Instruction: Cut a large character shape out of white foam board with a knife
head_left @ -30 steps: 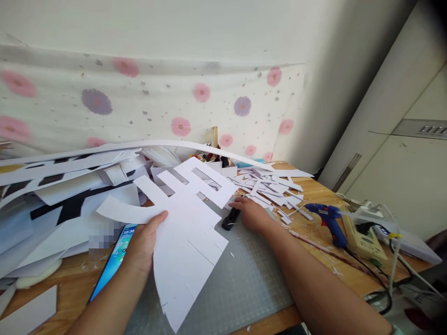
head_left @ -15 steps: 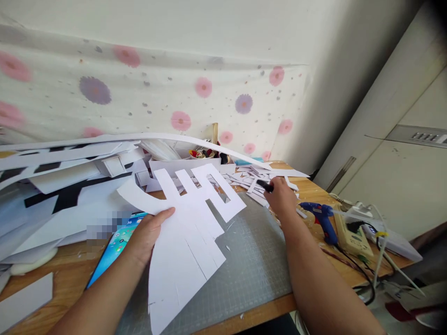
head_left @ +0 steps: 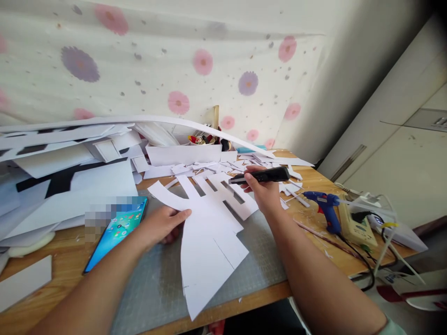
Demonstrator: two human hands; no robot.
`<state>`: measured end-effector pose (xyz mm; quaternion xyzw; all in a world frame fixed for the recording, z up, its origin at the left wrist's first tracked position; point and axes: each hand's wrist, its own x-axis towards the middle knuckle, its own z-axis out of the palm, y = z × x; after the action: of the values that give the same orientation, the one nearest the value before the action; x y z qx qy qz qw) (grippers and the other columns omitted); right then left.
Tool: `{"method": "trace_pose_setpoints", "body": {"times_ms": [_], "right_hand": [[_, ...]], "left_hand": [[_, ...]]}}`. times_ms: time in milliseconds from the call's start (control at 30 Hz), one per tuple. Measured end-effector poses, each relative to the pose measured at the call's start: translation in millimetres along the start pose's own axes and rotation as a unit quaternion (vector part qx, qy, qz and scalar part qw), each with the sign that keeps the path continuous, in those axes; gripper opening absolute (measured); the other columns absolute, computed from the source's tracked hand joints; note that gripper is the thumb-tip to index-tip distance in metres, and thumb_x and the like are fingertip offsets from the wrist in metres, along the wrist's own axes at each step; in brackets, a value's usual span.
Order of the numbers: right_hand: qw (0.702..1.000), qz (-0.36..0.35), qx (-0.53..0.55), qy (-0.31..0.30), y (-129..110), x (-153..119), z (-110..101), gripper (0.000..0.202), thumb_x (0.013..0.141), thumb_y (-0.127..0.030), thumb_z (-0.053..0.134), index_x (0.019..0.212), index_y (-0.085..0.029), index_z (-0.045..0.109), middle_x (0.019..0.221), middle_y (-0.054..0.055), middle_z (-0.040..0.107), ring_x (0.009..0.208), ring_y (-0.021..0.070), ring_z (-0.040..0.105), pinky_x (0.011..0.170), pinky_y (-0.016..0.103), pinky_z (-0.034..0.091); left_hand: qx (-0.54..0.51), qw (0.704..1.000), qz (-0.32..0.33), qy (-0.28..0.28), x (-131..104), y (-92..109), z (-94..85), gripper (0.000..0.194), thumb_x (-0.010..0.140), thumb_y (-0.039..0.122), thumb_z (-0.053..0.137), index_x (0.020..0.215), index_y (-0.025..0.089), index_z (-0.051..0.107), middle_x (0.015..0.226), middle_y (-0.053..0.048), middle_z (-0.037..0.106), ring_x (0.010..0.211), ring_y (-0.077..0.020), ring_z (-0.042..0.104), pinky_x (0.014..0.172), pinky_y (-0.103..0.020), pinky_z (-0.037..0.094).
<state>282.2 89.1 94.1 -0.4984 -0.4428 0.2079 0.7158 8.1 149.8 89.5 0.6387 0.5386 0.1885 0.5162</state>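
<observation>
My left hand (head_left: pixel 171 223) pinches the left edge of a white foam board cutout (head_left: pixel 211 232), thumb on top and fingers beneath. The cutout has a curved strip, several prongs and slots at its far end, and thin lines on its face. It rests over a grey cutting mat (head_left: pixel 153 279); whether it lies fully flat I cannot tell. In my right hand (head_left: pixel 261 186) is a black utility knife (head_left: pixel 267 175), its tip pointing left above the slotted end of the board.
White offcuts (head_left: pixel 199 168) lie scattered behind the mat. Stacked boards (head_left: pixel 77 186) and a lit phone (head_left: pixel 118 232) are at the left. A blue glue gun (head_left: pixel 324 209) and a power strip (head_left: pixel 358 228) with cables sit at the right edge.
The cutout has come down and to the right over the mat in my left hand. My right hand has brought the knife from the offcuts toward the board. The view has tilted downward.
</observation>
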Motion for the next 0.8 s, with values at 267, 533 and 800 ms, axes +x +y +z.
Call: {"method": "trace_pose_setpoints", "body": {"times_ms": [267,533,800], "right_hand": [[0.995,0.088,0.037,-0.04,-4.9,-3.9,5.3,0.034,0.062,-0.037,0.08,0.084,-0.022,0.058,0.071,-0.004,0.066,0.055,0.0139,0.068,0.054,0.028,0.057],[0.993,0.054,-0.072,-0.08,-16.3,-35.3,19.9,0.026,0.069,-0.031,0.072,0.084,-0.024,0.051,0.063,-0.007,0.059,0.051,0.015,0.065,0.05,0.027,0.052],[0.977,-0.006,-0.169,-0.13,10.9,-70.6,16.7,0.02,0.081,-0.038,0.069,0.089,-0.024,0.058,0.079,0.002,0.069,0.069,0.0206,0.071,0.061,0.033,0.057]], "left_hand": [[0.249,0.929,0.272,0.024,-8.0,-0.2,7.6,0.023,0.077,0.045,0.067,0.076,0.023,0.07,0.077,-0.002,0.07,0.074,-0.021,0.064,0.068,-0.03,0.048],[0.419,0.841,0.333,-0.082,-12.6,-5.2,37.5,0.049,0.08,0.036,0.072,0.125,0.019,0.066,0.141,-0.014,0.055,0.131,-0.0334,0.05,0.111,-0.048,0.04],[0.401,0.852,0.323,-0.099,-10.4,-9.0,32.4,0.049,0.081,0.035,0.069,0.128,0.019,0.065,0.147,-0.015,0.051,0.132,-0.0355,0.05,0.11,-0.048,0.041]]}}
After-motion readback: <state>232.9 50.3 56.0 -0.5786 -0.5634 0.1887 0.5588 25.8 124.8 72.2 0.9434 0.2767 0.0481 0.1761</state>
